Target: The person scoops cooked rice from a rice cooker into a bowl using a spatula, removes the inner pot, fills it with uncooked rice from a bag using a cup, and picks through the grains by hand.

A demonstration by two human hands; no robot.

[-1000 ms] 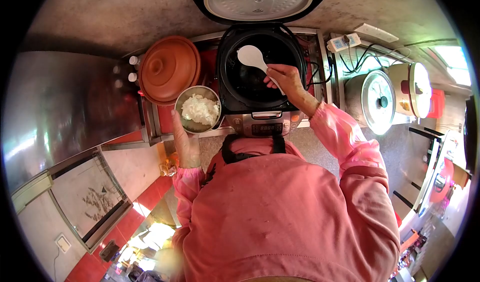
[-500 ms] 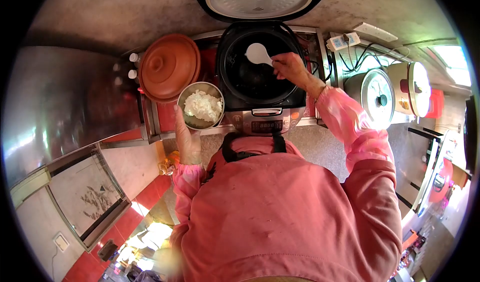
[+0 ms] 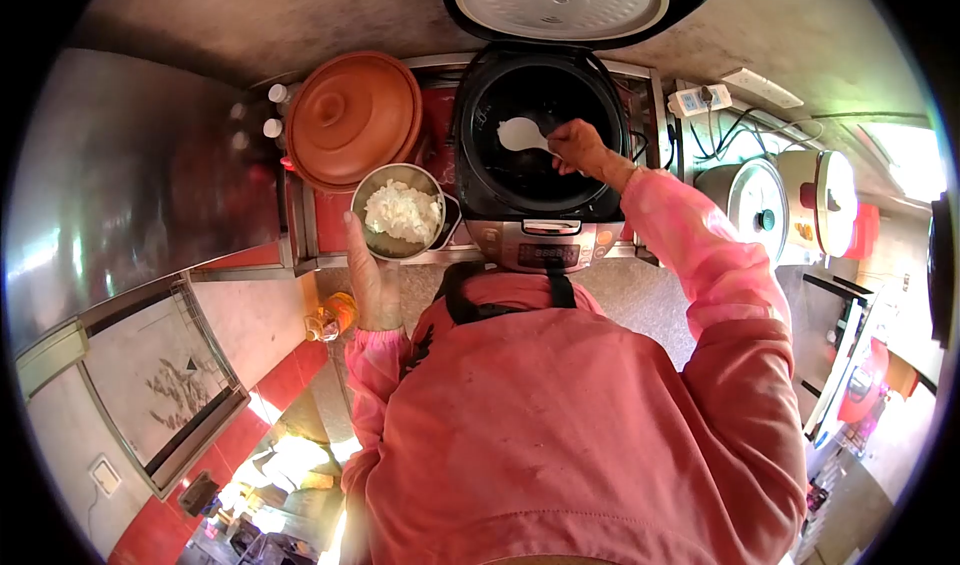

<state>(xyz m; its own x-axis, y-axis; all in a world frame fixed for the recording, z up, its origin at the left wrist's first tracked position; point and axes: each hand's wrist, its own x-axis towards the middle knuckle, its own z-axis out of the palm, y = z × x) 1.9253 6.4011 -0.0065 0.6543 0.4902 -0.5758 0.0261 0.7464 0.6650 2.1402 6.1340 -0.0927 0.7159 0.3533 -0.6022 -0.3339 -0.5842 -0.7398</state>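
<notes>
My left hand (image 3: 371,277) is wrapped round the near left side of a small metal pot (image 3: 392,249), which has a handle on its right. White cooked rice (image 3: 402,212) lies in a mound inside it. My right hand (image 3: 586,152) grips a white rice paddle (image 3: 521,135) by its handle, the blade over the dark inner pot (image 3: 487,177) of a rice cooker (image 3: 507,252). Whether the blade touches the pot wall I cannot tell. The cooker's lid (image 3: 560,3) stands raised behind it.
A brown clay lid (image 3: 352,120) sits left of the cooker, beside white-capped bottles (image 3: 274,127). To the right stand a glass-lidded pot (image 3: 757,210), a cream-coloured cooker (image 3: 818,200), and a power strip (image 3: 700,101) with black cables. A steel panel (image 3: 150,185) rises at left.
The view has shifted, so the cooker appears further right. My right hand has lowered the paddle toward the left part of the inner pot. The metal pot stays in my left hand.
</notes>
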